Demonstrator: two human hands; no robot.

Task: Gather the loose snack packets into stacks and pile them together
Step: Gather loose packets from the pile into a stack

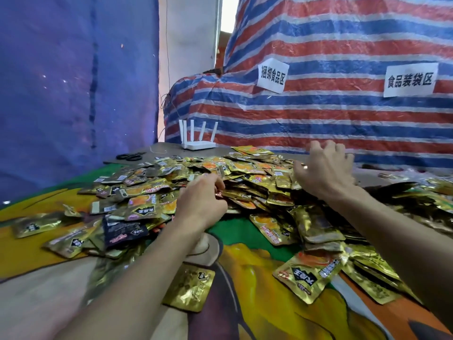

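Now left hand [201,201] fingers curled, pinching snack packets [245,168]; right hand [326,170] fingers spread wide above them, holding nothing.

Crinkled, glossy gold foil snack packets [247,177] lie on a matt printed cloth table cover [257,303]. Far right hangs a rough woven red-blue-white striped plastic tarpaulin [331,119] bearing matt white paper signs [410,80].

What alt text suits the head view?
Two bare hands work a sprawling heap of gold snack packets on a printed cloth: the left hand curls its fingers round some, the right hand spreads open over the far side.
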